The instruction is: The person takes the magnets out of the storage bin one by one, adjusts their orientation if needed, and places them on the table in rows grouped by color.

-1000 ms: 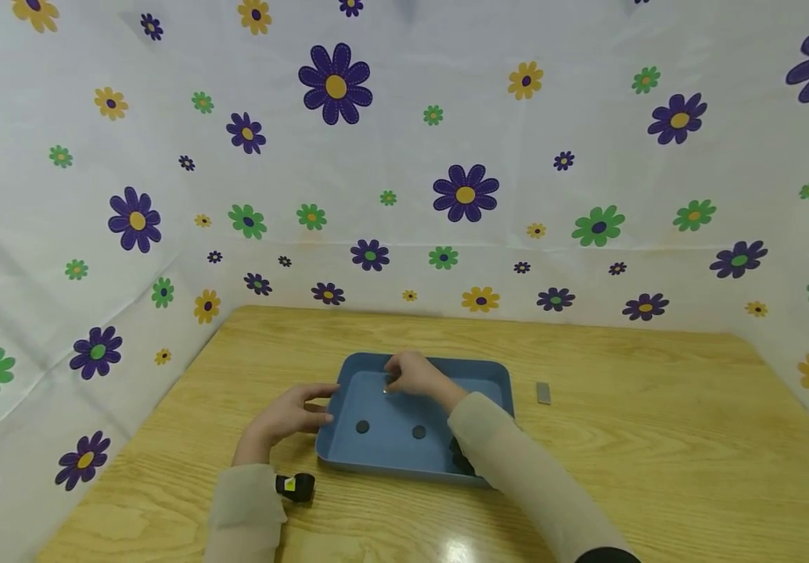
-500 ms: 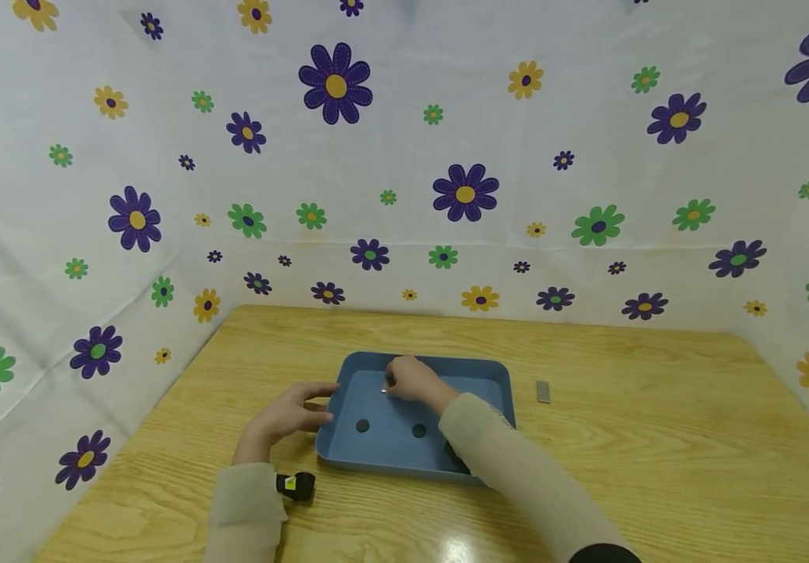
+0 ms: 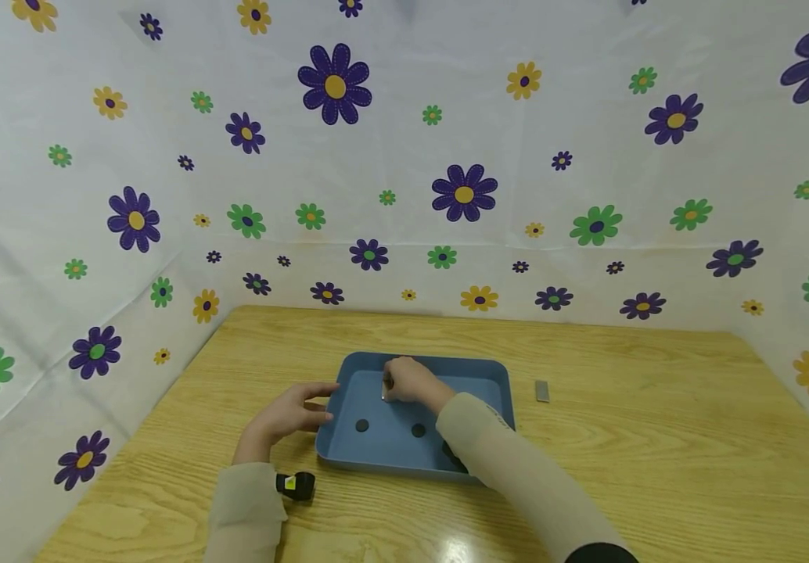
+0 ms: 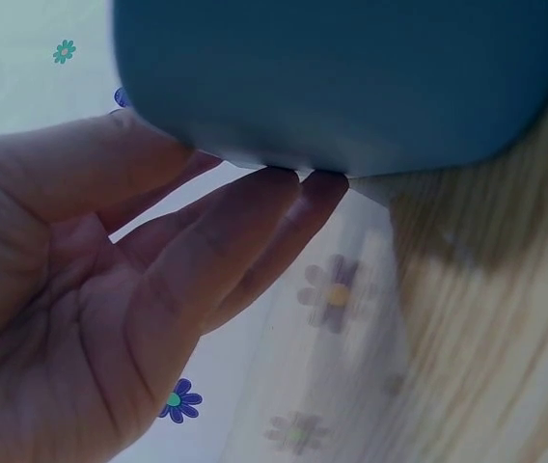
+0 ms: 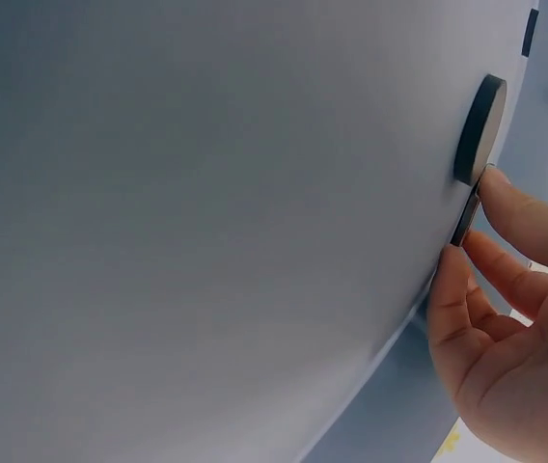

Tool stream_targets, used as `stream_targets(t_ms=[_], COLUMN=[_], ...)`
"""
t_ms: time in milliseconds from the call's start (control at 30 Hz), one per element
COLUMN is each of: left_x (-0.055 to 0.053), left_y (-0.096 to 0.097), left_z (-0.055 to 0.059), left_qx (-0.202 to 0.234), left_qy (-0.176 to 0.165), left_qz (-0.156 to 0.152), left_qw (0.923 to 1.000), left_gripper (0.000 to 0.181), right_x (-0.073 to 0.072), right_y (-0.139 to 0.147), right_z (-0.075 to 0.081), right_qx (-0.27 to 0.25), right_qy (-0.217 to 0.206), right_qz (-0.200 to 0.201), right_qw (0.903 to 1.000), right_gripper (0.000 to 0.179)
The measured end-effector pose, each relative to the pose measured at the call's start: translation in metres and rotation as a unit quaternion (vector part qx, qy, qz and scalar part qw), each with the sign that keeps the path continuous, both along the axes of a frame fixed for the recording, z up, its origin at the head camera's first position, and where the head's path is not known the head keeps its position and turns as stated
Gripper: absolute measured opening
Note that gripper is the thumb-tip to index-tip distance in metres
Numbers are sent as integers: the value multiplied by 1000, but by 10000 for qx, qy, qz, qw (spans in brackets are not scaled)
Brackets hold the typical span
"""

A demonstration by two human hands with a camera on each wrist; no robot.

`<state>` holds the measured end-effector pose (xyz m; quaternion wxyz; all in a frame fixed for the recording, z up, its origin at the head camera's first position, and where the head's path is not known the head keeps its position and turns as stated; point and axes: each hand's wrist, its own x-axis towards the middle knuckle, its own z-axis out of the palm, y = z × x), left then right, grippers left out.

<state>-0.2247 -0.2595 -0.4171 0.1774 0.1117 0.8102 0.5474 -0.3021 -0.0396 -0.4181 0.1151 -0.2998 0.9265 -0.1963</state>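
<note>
A shallow blue tray [image 3: 404,471] lies on the wooden table. My left hand [image 3: 285,413] is at its left end; in the left wrist view the fingertips [image 4: 324,188] meet the tray wall with fingers extended. Inside the tray, toward the back, my right hand [image 3: 415,381] pinches a small thin metallic plate [image 5: 466,218] between thumb and fingers, close over the tray floor. Beside that plate in the right wrist view stands a dark round disc [image 5: 481,130]. The head view has two dark discs, a left disc [image 3: 361,425] and a right disc [image 3: 418,430], on the tray floor.
A small grey rectangular plate [image 3: 541,391] lies on the table right of the tray. Something dark [image 3: 452,453] in the tray is partly hidden by the right sleeve [image 3: 510,461]. A black wrist camera [image 3: 296,486] sits by the left cuff. Flowered white sheeting [image 3: 376,156] stands behind the table.
The right hand has shifted slightly inside the tray, and more of the pinched plate shows below its fingers. The left hand and tray stay in place.
</note>
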Motion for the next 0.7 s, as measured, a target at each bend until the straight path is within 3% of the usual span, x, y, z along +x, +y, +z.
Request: stream_targets(t_ms=[233, 700], left_x=[-1, -1], left_y=[-1, 0], left_z=[-2, -1], left_qx=[-135, -181], left_qy=[118, 23], left_qz=[-57, 27], left_qw=[9998, 9998], left_gripper=[56, 55], right_x=[-5, -4], right_y=[-1, 0], right_z=[-3, -1], right_qx=[80, -70], right_qy=[-303, -723], right_qz=[-135, -303], right_qw=[9994, 9969], right_gripper=[27, 29])
